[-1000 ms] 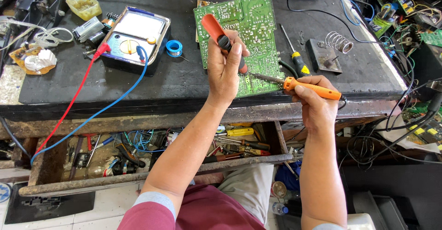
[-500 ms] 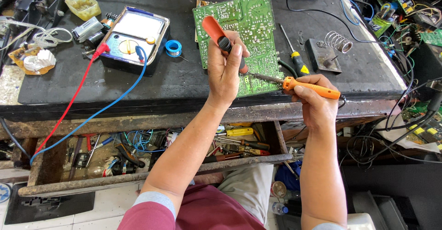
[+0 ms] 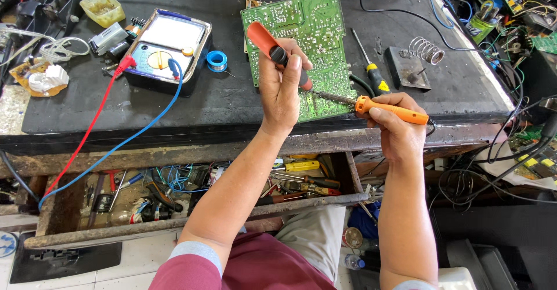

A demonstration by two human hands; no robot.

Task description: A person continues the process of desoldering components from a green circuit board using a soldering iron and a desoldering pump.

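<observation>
1. We see the left hand [image 3: 281,89] with its grip clamped on an orange-and-black desoldering pump [image 3: 277,52], held tilted over the green circuit board [image 3: 301,29].
2. The right hand [image 3: 397,128] has its grip clamped on the orange soldering iron [image 3: 390,110]; its metal tip points left, onto the board's lower edge.
3. The board lies flat on the dark desk [image 3: 174,104], near its front edge.
4. A multimeter [image 3: 168,49] with red and blue leads sits well left; a screwdriver [image 3: 368,63] lies just right of the board.
</observation>
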